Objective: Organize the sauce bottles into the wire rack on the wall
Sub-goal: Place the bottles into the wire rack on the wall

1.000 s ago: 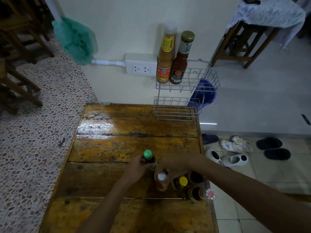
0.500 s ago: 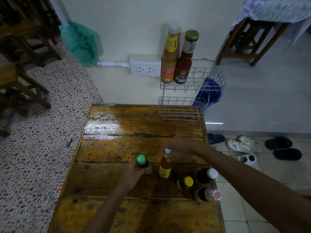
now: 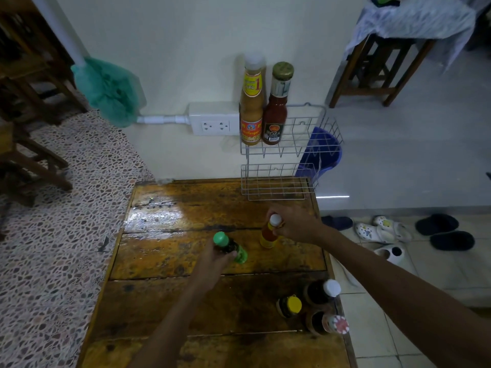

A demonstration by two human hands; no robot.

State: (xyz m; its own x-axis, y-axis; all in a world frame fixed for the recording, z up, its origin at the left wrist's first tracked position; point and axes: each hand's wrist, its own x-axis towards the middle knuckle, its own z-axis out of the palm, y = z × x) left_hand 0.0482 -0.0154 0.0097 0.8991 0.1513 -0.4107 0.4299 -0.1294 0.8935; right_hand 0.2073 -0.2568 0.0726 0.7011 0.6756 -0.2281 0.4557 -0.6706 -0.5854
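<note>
A two-tier wire rack hangs on the wall above the table's far right corner. Its upper tier holds a tall yellow sauce bottle and a red sauce bottle; the lower tier holds nothing. My left hand grips a dark green-capped bottle over the mid table. My right hand holds a small orange white-capped bottle by its neck. Three bottles stand at the table's near right: a yellow-capped one, a white-capped one, and one with a red-white cap.
The wooden table abuts the wall. A white power outlet sits left of the rack. A green mop head leans at the wall. Shoes lie on the floor right; a blue bin stands behind the rack.
Both hands lifted their bottles out of the cluster at the near right and carried them farther up the table toward the rack.
</note>
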